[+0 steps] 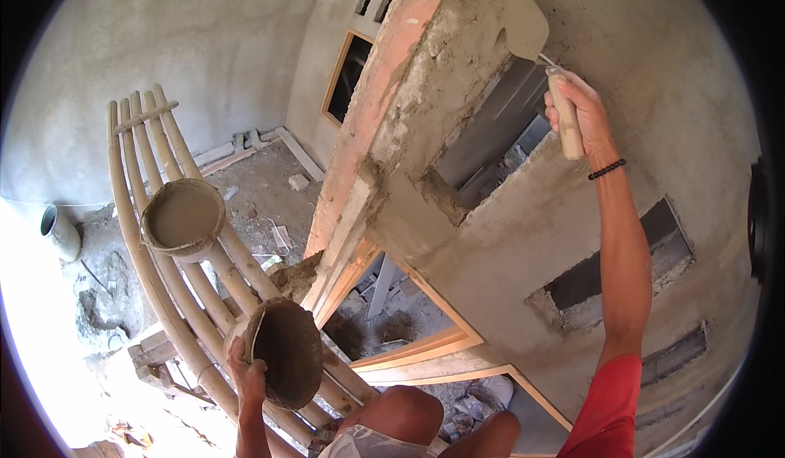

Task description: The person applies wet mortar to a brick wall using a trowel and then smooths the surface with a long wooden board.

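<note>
While the right hand (582, 113) clamps the trowel (536, 45), its blade half merging into wet plaster, the left hand (248, 376) grips a mortar bowl (286, 352), fingers partly hidden.

We record a bamboo ladder (163, 237) bearing a mortar-filled bucket (183, 219) on its rungs, with rubble-strewn floor (262, 188) beyond the ladder.

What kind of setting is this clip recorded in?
Most likely a house under construction: a rough grey plastered wall with open vents, a bamboo-pole scaffold carrying a round basin of wet mortar, and rubble on the dirt floor below.
</note>
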Demonstrator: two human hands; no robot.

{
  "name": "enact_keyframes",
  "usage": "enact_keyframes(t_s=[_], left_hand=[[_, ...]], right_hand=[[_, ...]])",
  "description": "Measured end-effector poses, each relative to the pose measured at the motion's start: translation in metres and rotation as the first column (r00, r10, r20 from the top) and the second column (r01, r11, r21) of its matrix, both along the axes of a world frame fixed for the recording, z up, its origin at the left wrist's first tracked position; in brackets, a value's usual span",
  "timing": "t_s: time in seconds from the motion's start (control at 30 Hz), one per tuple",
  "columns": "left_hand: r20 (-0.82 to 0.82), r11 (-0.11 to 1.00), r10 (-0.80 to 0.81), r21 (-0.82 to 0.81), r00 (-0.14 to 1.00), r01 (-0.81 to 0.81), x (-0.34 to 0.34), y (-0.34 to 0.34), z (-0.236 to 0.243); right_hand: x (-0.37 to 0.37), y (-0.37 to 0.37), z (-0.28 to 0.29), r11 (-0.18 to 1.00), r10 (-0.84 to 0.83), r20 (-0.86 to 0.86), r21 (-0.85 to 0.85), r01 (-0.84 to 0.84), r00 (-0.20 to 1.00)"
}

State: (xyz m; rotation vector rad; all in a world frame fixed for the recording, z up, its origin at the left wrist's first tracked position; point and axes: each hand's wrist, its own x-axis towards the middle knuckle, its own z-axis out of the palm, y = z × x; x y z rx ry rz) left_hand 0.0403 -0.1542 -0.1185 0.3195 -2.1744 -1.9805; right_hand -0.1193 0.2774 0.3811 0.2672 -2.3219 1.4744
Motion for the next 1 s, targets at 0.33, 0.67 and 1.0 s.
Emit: enact_keyframes(t_s=[0.33,0.67,1.0], left_hand=[[0.061,0.938,0.108,0.324,0.992,-0.122,-0.004,0.0,0.019],[0.053,0.594,0.2,0.788,0.978,-0.164,-0.008,0.005,0.012],[0.015,0.502,0.402,0.833,0.916,-0.234,-0.031,-0.017,-0.033]], right_hand=[[0.045,-0.071,-0.067,0.942,0.038,0.335,0.302,-0.145,0.942],[0.075,-0.173,-0.312,0.443,0.392,0.638,0.501,-0.743,0.663],[0.122,-0.091,-0.299,0.612,0.256,0.603,0.504,-0.61,0.756]])
